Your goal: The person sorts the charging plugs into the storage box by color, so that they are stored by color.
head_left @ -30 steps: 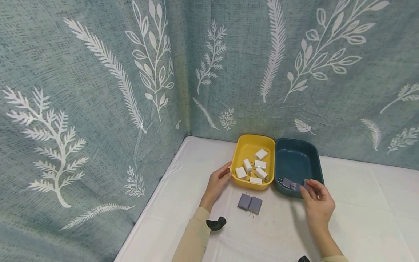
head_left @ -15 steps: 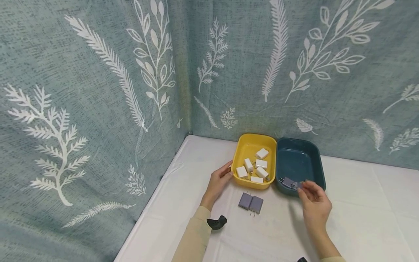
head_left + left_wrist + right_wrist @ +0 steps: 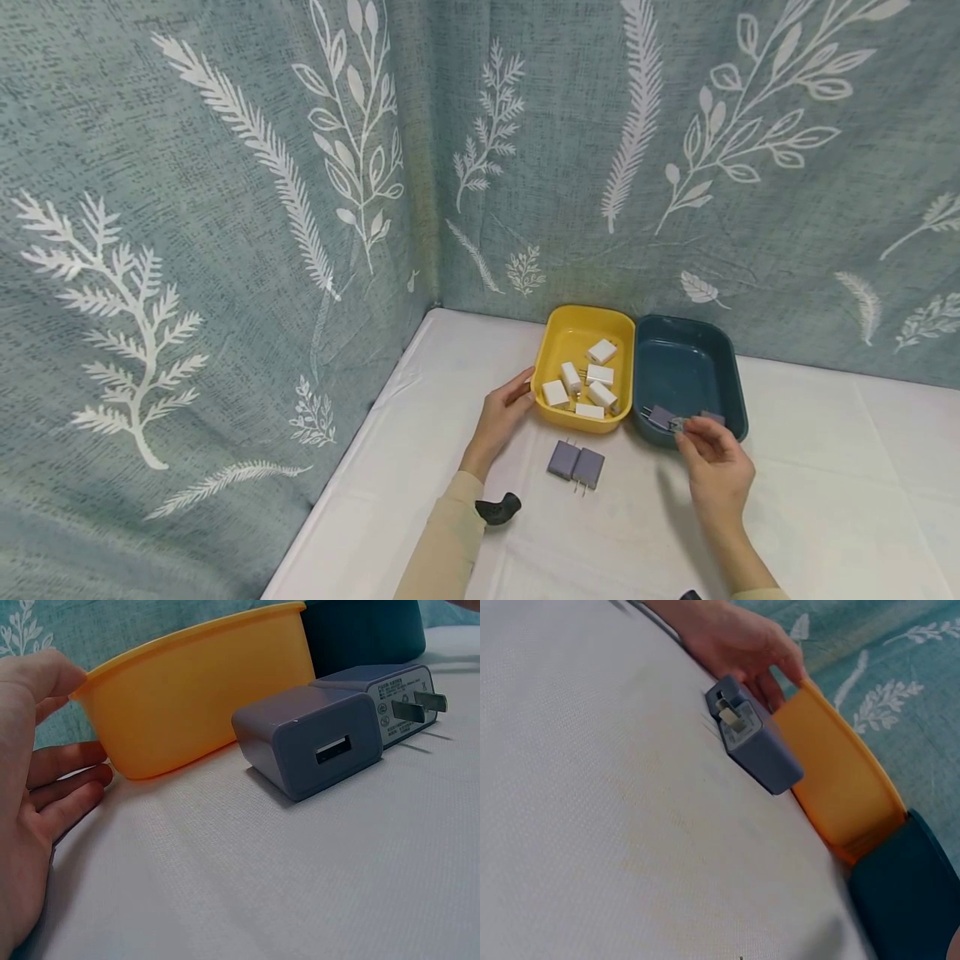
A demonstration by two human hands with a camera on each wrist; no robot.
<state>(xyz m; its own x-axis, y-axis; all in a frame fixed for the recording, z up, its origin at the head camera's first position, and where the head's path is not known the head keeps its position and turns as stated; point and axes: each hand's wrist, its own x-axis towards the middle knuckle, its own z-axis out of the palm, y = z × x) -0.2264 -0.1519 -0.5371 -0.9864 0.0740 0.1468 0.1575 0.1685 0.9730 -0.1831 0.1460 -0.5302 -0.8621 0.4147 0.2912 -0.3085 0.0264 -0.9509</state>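
Note:
My left hand (image 3: 501,421) rests against the left side of the yellow bin (image 3: 551,342), fingertips at its rim. In the left wrist view the left hand (image 3: 30,765) has its lower fingers loosely bent by the bin wall. Several white USB chargers (image 3: 600,375) lie inside the yellow bin. Over the near edge of the dark teal bin (image 3: 678,333), my right hand (image 3: 722,471) pinches a charger (image 3: 677,424) with its thumb and fingertips. A purple-grey charger (image 3: 660,417) lies left of those fingertips, and another purple-grey charger (image 3: 712,416) shows behind the hand.
Two purple-grey chargers (image 3: 576,464) lie side by side on the white cloth in front of the bins, prongs pointing opposite ways. The two bins stand side by side near a patterned curtain (image 3: 540,167). A black wrist mount (image 3: 498,509) sits beside the left sleeve.
My right hand has shifted left along the teal bin's near edge, uncovering a purple-grey charger behind it. My left hand stays at the yellow bin.

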